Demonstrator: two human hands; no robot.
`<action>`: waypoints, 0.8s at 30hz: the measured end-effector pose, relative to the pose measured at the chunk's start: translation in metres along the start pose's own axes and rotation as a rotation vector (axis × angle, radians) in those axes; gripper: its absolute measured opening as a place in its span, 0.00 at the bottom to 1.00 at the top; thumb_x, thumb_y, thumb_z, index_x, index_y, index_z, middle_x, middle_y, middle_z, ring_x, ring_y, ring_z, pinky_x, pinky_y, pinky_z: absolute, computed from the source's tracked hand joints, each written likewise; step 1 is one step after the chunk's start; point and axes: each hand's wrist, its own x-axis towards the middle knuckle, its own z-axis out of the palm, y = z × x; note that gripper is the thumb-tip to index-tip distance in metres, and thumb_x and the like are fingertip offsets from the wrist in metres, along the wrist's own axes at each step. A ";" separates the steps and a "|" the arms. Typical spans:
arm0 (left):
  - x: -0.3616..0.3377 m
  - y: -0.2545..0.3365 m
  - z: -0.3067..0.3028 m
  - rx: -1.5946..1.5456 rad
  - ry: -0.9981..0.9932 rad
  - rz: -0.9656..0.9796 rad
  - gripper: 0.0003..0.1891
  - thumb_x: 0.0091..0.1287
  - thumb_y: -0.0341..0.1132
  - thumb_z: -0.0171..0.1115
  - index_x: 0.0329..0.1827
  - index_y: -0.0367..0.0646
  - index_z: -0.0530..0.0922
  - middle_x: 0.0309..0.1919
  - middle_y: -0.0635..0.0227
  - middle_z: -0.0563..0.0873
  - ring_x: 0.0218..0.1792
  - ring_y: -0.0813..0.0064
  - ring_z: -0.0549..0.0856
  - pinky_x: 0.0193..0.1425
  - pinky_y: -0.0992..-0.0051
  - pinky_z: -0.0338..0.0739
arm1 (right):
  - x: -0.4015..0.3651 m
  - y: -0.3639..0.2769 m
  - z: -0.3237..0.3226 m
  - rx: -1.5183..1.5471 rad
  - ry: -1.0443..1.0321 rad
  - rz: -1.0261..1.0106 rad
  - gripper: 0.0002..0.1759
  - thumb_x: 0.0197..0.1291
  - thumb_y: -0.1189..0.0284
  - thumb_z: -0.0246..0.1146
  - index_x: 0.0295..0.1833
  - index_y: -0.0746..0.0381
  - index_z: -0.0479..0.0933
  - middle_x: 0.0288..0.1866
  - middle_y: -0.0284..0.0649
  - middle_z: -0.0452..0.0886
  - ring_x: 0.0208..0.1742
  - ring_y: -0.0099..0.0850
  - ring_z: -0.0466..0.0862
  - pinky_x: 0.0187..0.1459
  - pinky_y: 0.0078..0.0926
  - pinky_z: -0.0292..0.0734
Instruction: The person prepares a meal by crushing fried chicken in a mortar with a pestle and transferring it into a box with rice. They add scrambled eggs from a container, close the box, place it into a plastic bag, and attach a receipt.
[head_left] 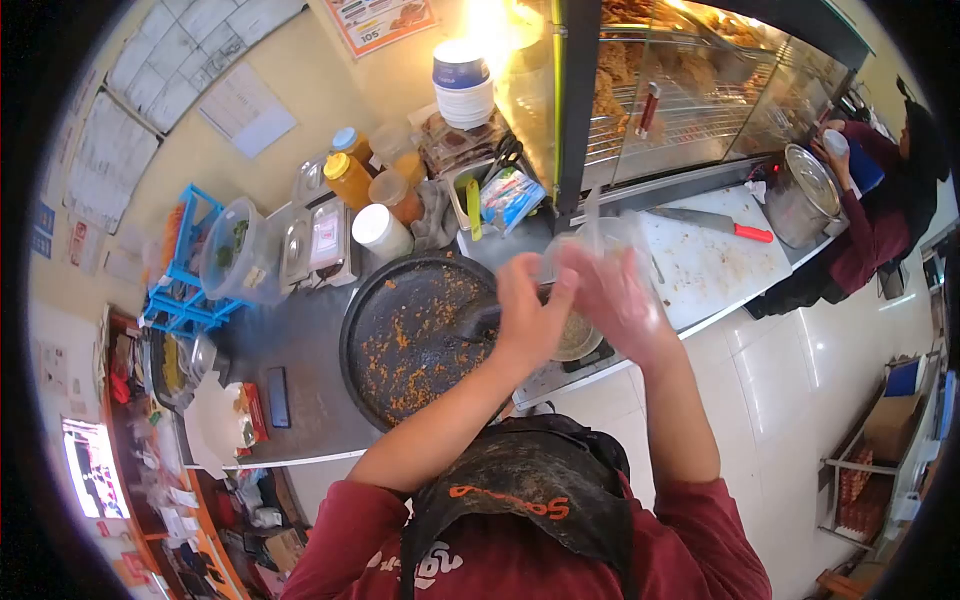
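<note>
My left hand [532,312] is raised over the right side of the stone mortar, fingers curled at a piece of thin clear plastic [560,255]. Close beside it, my right hand [628,305] has its fingers stretched out and blurred by motion, with a filmy plastic sheen over the palm like a disposable glove. Below them is a wide dark stone mortar [375,345] with orange-brown crumbs spread inside. A pestle [478,326] rests at its right side, partly behind my left hand. Partly hidden under my hands is a round bowl [580,338].
To the right lies a white cutting board [735,262] with a red-handled knife [720,222]. A lidded steel pot [803,195] stands near a person [880,215]. Sauce bottles [347,180], a white jar [382,232] and a blue rack [188,270] line the back. A phone [278,397] lies left.
</note>
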 end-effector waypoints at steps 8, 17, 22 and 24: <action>-0.003 0.023 -0.024 -0.374 -0.407 -0.506 0.26 0.83 0.54 0.55 0.37 0.35 0.76 0.16 0.68 0.78 0.12 0.77 0.78 0.15 0.73 0.71 | -0.024 -0.020 -0.058 0.252 -0.215 0.279 0.64 0.59 0.16 0.36 0.70 0.64 0.77 0.46 0.52 0.89 0.58 0.55 0.87 0.71 0.58 0.73; -0.016 0.060 -0.001 0.120 -0.191 0.381 0.12 0.69 0.36 0.67 0.49 0.40 0.77 0.42 0.59 0.79 0.45 0.54 0.77 0.53 0.56 0.73 | -0.009 0.000 -0.010 0.590 0.182 -0.293 0.54 0.69 0.25 0.43 0.86 0.54 0.55 0.84 0.46 0.60 0.83 0.52 0.61 0.78 0.58 0.61; -0.010 0.047 0.026 0.097 -0.444 0.581 0.10 0.67 0.33 0.66 0.48 0.41 0.79 0.44 0.57 0.79 0.47 0.49 0.77 0.55 0.53 0.72 | 0.001 -0.006 -0.017 0.631 -0.156 -0.347 0.54 0.70 0.25 0.40 0.89 0.49 0.48 0.90 0.45 0.51 0.85 0.53 0.57 0.79 0.61 0.58; -0.009 0.057 0.024 0.029 -0.609 0.685 0.08 0.68 0.33 0.65 0.46 0.41 0.80 0.44 0.56 0.80 0.49 0.48 0.78 0.54 0.52 0.72 | 0.020 -0.013 -0.025 0.620 -0.310 -0.404 0.54 0.70 0.24 0.39 0.89 0.48 0.47 0.90 0.45 0.52 0.85 0.53 0.58 0.78 0.62 0.58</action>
